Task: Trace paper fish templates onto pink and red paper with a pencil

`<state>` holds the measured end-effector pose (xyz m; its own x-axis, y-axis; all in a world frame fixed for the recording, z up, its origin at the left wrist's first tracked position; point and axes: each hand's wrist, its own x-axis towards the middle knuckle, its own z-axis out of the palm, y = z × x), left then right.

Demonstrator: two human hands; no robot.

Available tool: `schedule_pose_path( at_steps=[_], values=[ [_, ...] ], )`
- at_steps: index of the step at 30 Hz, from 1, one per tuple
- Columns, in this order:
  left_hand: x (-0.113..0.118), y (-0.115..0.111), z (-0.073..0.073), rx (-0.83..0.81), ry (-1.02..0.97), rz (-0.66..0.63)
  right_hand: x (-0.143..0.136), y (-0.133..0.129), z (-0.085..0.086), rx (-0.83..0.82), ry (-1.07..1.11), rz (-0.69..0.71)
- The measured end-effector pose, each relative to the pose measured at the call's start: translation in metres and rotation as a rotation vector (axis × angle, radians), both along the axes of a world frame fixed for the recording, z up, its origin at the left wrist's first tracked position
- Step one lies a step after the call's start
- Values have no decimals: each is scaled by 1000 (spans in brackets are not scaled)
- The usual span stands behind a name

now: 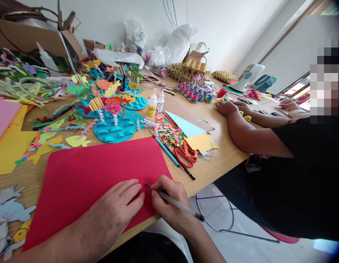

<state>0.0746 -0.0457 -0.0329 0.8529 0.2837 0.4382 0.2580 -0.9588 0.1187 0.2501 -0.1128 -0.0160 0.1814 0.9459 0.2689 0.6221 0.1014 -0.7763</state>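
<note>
A large red sheet (103, 164) lies at the table's front edge. My left hand (114, 208) rests flat on it with the fingers spread a little, holding nothing. In my right hand (170, 201) a pen (180, 205) with a clear barrel and black end is pinched, its tip touching the sheet near my left fingertips. Small dark marks show on the red surface around the tip. Beyond the sheet's right corner lie red-handled scissors (187, 157), and blue and black pencils (166, 149).
Paper fish stand on blue discs (114, 128) behind the sheet, beside two glue bottles (151, 104). Colored paper scraps (169, 133) lie to the right. Another person's arms (240, 128) rest on the table's right side. Paper cutouts (12, 210) lie at left.
</note>
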Motion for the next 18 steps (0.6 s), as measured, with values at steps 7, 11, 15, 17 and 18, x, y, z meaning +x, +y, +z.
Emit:
schedule_pose_path(
  at_steps=[7, 11, 15, 17, 18],
  values=[
    [0, -1, -2, -41, 30, -2, 0, 1, 2, -8, 3, 13],
    [0, -1, -2, -36, 19, 1, 1, 0, 2, -12, -3, 2],
    [0, -1, -1, -31, 14, 0, 0, -1, 2, -9, -5, 16],
    [0, 0, -1, -32, 12, -1, -1, 0, 3, -14, -11, 9],
    [0, 0, -1, -30, 9, -1, -1, 0, 3, -19, -15, 4]
  ],
)
